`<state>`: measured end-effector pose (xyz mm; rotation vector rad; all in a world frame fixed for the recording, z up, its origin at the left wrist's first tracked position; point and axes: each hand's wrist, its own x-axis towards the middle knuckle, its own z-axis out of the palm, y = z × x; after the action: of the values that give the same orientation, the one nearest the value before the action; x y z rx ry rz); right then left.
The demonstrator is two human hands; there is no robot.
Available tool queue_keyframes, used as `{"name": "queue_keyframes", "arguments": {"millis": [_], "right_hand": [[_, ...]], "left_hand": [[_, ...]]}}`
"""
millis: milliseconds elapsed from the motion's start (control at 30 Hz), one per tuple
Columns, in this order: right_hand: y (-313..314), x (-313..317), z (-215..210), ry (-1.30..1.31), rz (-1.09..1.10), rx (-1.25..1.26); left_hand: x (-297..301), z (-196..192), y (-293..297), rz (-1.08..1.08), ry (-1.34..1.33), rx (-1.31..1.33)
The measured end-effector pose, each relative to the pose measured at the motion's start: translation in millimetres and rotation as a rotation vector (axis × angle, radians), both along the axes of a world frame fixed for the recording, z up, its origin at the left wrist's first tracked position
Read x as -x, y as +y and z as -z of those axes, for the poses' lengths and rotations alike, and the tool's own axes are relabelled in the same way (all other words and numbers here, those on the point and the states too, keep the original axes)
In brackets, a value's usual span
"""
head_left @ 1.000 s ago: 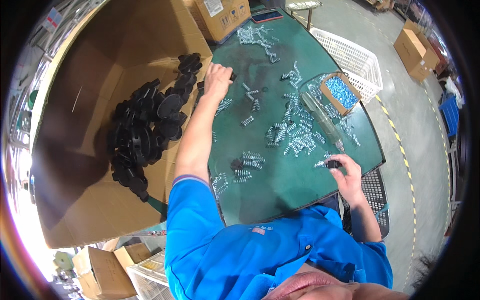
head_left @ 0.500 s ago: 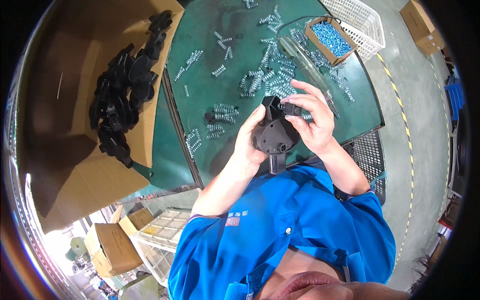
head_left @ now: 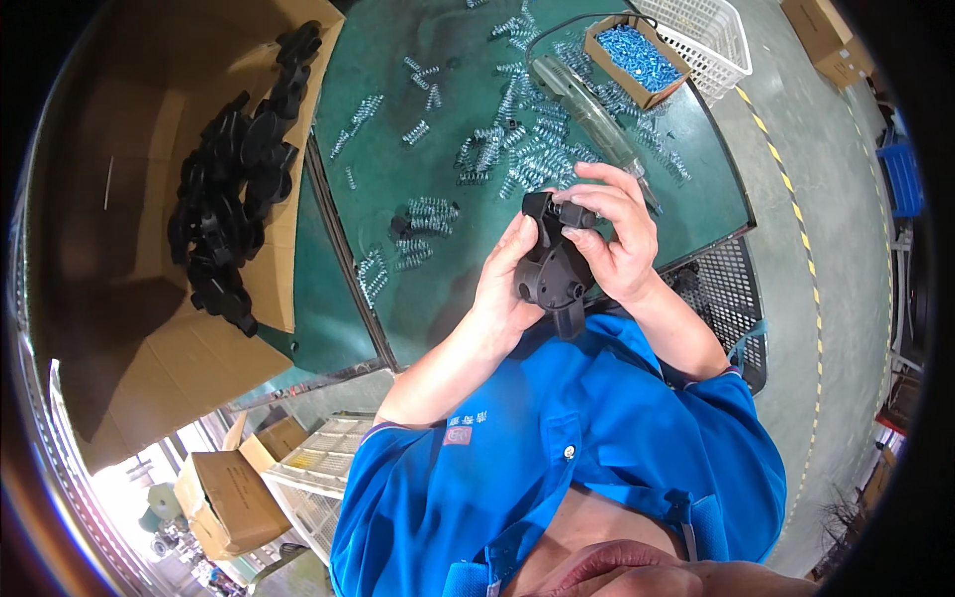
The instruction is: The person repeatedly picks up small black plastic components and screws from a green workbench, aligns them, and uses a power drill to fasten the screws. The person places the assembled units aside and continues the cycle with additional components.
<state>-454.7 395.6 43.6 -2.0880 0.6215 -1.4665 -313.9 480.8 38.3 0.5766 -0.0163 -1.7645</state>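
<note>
My left hand (head_left: 504,274) is closed around a black plastic part (head_left: 553,271) with a rounded, holed body and a short stem pointing toward me. At its far end stands an upright lug. My right hand (head_left: 625,237) pinches a small black block (head_left: 577,214) between thumb and fingers, against that lug. A bit of spring (head_left: 558,210) shows between block and lug; the fingers hide some of it. Just beyond the hands, many loose metal springs (head_left: 542,164) lie in a heap on the green table (head_left: 468,308).
At left, a large cardboard box (head_left: 149,343) holds a pile of black plastic parts (head_left: 234,184). A clear-bodied corded tool (head_left: 597,114) lies beyond my right hand. Behind it are a small carton (head_left: 615,78) of blue screws and a white basket (head_left: 711,50). A black crate (head_left: 731,298) stands right.
The black part has tilted in my left hand, so its body and stem show at another angle. The block sits closer to the lug. The whole view has shifted slightly.
</note>
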Motion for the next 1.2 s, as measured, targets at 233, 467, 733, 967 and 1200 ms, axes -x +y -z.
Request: {"name": "queue_keyframes", "arguments": {"millis": [233,467,733,967,1200], "right_hand": [[3,-4,-14,0.076,0.078,0.048],[15,2,-31,0.308,0.02,-0.017],[21,-6,-51,0.597,0.028,0.022],[13,-4,-71,0.784,-0.123,-0.031],[17,-14,-45,0.334,-0.081,0.017]], "left_hand": [[-3,-3,6,-0.066,-0.087,0.127],[-15,20,13,-0.114,-0.228,0.241],[-17,20,21,-0.182,-0.365,0.184],[-43,3,23,0.015,-0.608,0.267],[-38,-20,16,-0.111,-0.599,0.313]]}}
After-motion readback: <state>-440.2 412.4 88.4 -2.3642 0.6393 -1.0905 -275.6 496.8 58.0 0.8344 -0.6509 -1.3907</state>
